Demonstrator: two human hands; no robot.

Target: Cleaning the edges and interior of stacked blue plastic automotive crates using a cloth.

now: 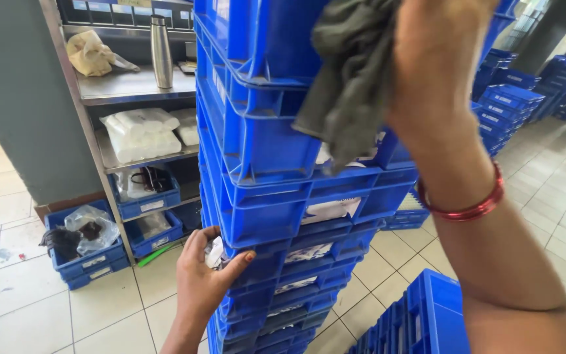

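A tall stack of blue plastic crates rises in front of me. My right hand is raised at the top of the view and grips a grey cloth, pressed against the side of an upper crate. A red bangle circles that wrist. My left hand grips the corner of a lower crate in the stack, thumb on its front face, fingers around the edge.
A metal shelf rack at left holds a steel bottle, a cloth bag, wrapped white packs and small blue bins. A blue bin with plastic bags sits on the tiled floor. More blue crates stand at right and bottom right.
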